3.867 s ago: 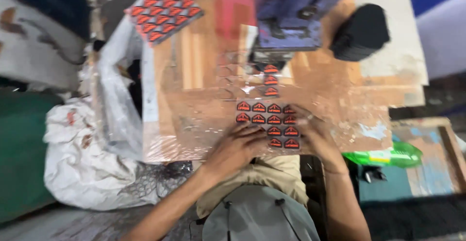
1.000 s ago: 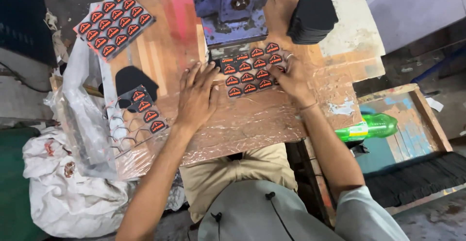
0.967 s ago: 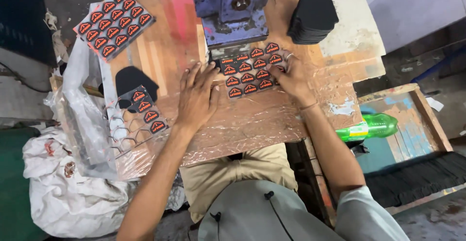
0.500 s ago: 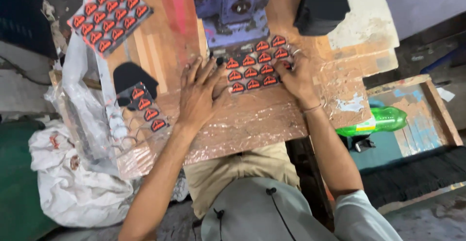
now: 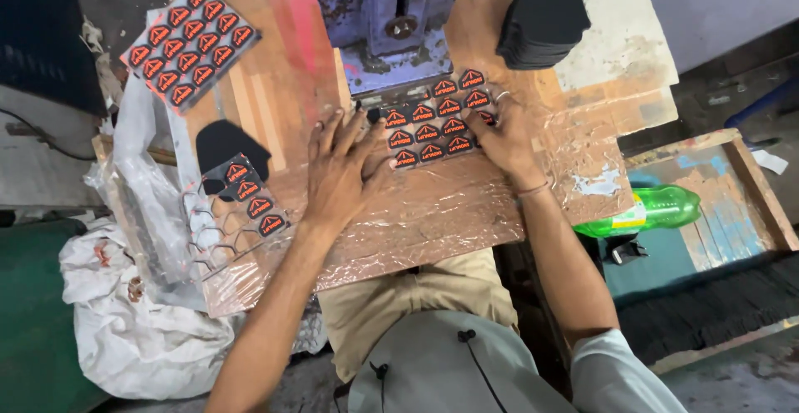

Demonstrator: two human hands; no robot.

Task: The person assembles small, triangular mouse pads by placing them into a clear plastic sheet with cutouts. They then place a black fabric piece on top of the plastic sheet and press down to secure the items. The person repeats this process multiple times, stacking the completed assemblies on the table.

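Left hand (image 5: 339,172) lies flat, fingers spread, pressing the clear film; right hand (image 5: 503,134) rests fingers extended on the sheet of red-and-black patches (image 5: 437,119), which sits between both fingertips under the blue press (image 5: 391,22); better to keep it square, fingers outside the die

Both hands lie flat on the badge sheet (image 5: 437,122), left hand (image 5: 337,172) at its left, right hand (image 5: 503,134) at its right; the press (image 5: 387,14) stands just behind, a bottle (image 5: 653,213) lies off right, another sheet (image 5: 190,43) far left
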